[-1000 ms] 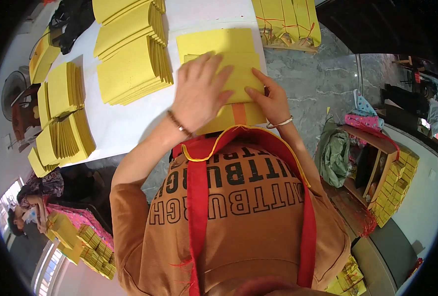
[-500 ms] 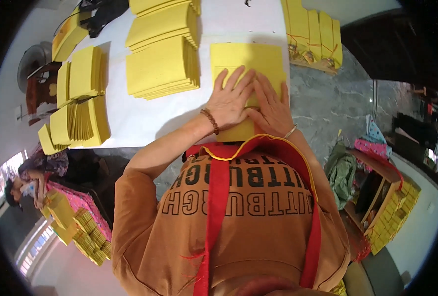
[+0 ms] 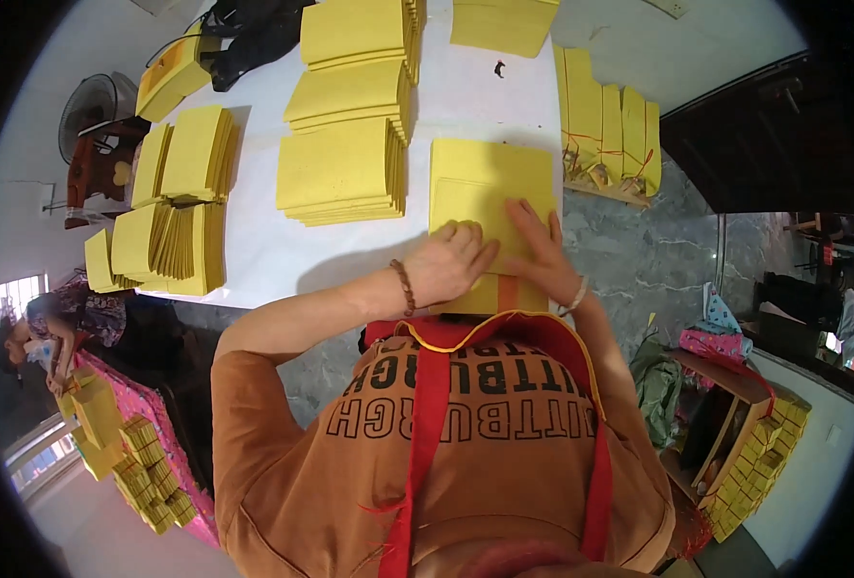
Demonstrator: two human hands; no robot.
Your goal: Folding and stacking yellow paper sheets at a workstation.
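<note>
A stack of flat yellow paper sheets (image 3: 494,159) lies at the near right of the white table, with a smaller yellow folded piece on top. My left hand (image 3: 446,262) rests at the left edge of that paper, its fingers curled in and close together. Whatever is under those fingertips is hidden. Across from it, my right hand (image 3: 545,258) lies on the paper with its fingers stretched out and apart. An orange strip (image 3: 508,292) shows below my hands, nearer to my body.
Stacks of folded yellow paper (image 3: 340,164) stand left of my hands, and others (image 3: 191,154) farther left. A yellow piece (image 3: 504,24) lies at the far edge. Tied yellow bundles (image 3: 610,125) sit beyond the table's right side. Another person (image 3: 56,332) is at the left.
My left hand has gone from flat with spread fingers to curled. My hands have moved apart, and the orange strip now shows between and below them. The whole view has shifted down slightly.
</note>
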